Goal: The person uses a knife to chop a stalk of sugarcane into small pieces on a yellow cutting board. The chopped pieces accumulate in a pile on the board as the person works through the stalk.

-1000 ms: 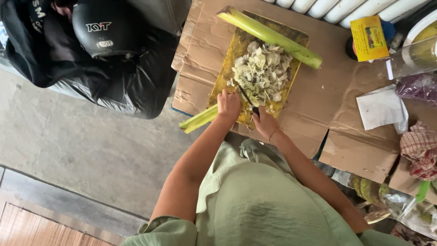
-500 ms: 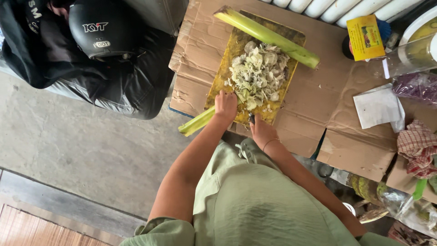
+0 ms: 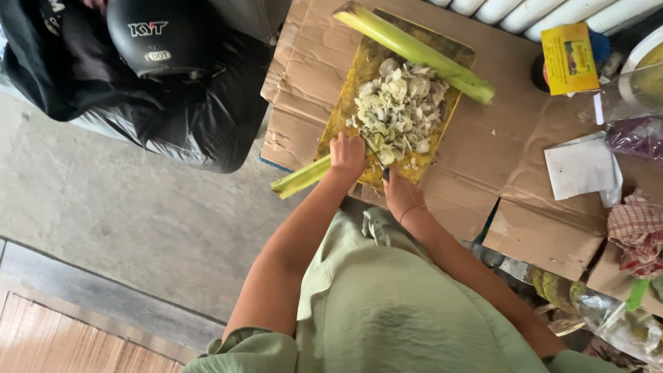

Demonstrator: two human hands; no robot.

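Observation:
A yellow cutting board [image 3: 351,90] lies on flattened cardboard [image 3: 514,155]. On it sits a heap of pale green sliced pieces [image 3: 399,110]. One long green stalk [image 3: 414,50] lies across the board's far end. My left hand [image 3: 347,156] presses down a second green stalk [image 3: 300,178] that sticks out over the board's near left edge. My right hand [image 3: 401,195] grips a knife [image 3: 378,157] whose dark blade points at the heap, just right of my left hand.
A black helmet [image 3: 160,34] rests on a dark bag [image 3: 200,117] at the left. At the right lie a yellow box [image 3: 569,58], white paper [image 3: 580,168], a purple bag [image 3: 637,137], a checked cloth [image 3: 639,231] and clear bags [image 3: 608,314]. Concrete floor [image 3: 103,207] is at the lower left.
The view has shifted slightly. My right hand with the knife has drawn a little back from the heap, and my left hand has stayed on the stalk.

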